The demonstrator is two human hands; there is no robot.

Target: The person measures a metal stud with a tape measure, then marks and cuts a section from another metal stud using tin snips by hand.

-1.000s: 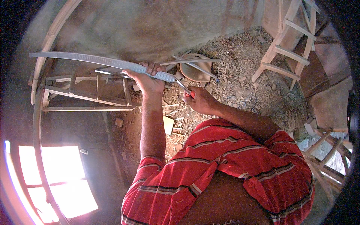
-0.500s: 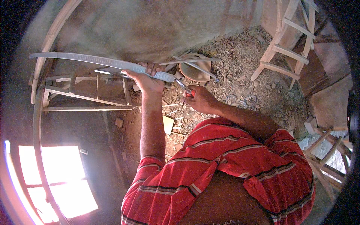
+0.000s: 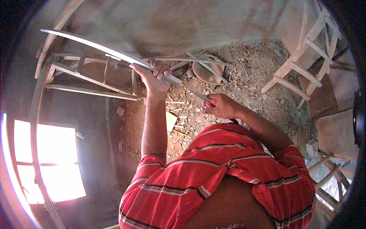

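My left hand is wrapped round a long light-grey metal profile strip near its right end. The strip slants from the upper left down toward the middle of the view, its narrow edge showing. In my right hand is a pair of metal snips with red grips, mostly covered by my fingers. Its blades point up and left toward the strip's end, with a gap between them. How far apart the blades stand is hard to make out.
Below lies a floor of rubble with wood scraps and a yellowish piece. A round pan has strips across it. Wooden ladders stand at left and right. A curved wooden pole rises at far left by a bright window.
The snips have come away from the strip's right end, moving right and down with my right hand. My left hand has turned the strip so its edge shows, and its far end has risen.
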